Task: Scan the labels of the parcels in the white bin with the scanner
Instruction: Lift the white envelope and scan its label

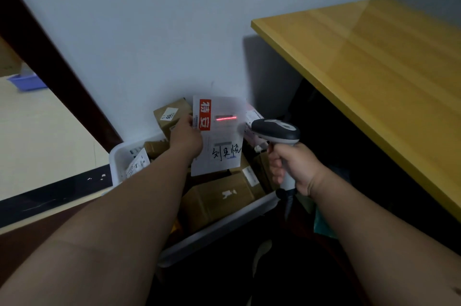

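A white bin (117, 156) on the floor against the wall holds several brown cardboard parcels (219, 196). My left hand (185, 138) holds a flat white parcel (224, 146) upright above the bin by its left edge; its label has a red block and handwriting. My right hand (294, 166) grips the handle of a grey and black scanner (277, 131), whose head points left at the label. A red scan line (226, 118) lies across the barcode near the top of the label.
A yellow wooden table (374, 68) juts out on the right, just above and beside the scanner. A grey wall stands behind the bin. A dark door frame (50, 56) runs diagonally at the left, with a blue tray (27, 82) on the floor beyond.
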